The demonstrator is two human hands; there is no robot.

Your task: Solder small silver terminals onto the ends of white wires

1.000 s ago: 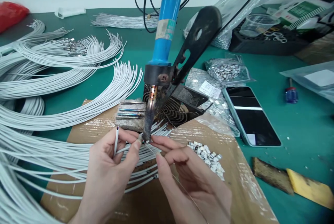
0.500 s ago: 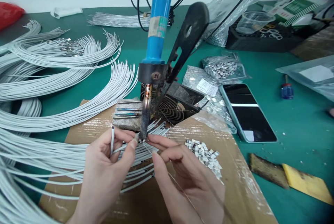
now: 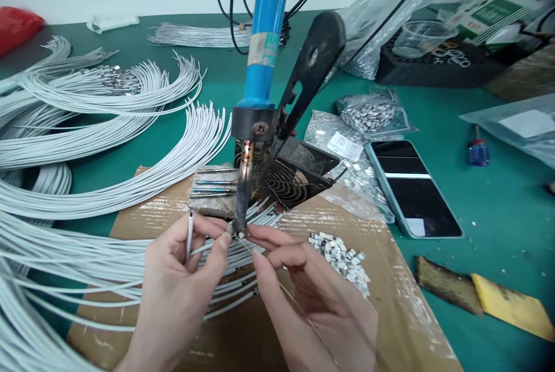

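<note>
A blue-handled soldering iron [image 3: 264, 43] hangs tip-down in a black stand [image 3: 310, 69]. Its tip [image 3: 240, 219] meets my fingertips. My left hand [image 3: 182, 285] pinches the end of a white wire [image 3: 189, 233] against the tip, the wire looping up between its fingers. My right hand [image 3: 312, 297] is closed on a thin strand of solder wire [image 3: 299, 305], feeding its end to the same spot. Both hands hover over a taped cardboard sheet [image 3: 390, 302].
Bundles of white wires [image 3: 99, 147] cover the left of the green table. A pile of small metal terminals [image 3: 342, 256] lies right of my hands. Behind are a small black fan [image 3: 290, 178], a phone [image 3: 411, 187], bags of parts [image 3: 368, 112], a screwdriver [image 3: 478, 152] and a sponge [image 3: 503, 305].
Almost nothing has changed. Both hands hold the wire and solder at the iron's tip; the view shifted slightly.
</note>
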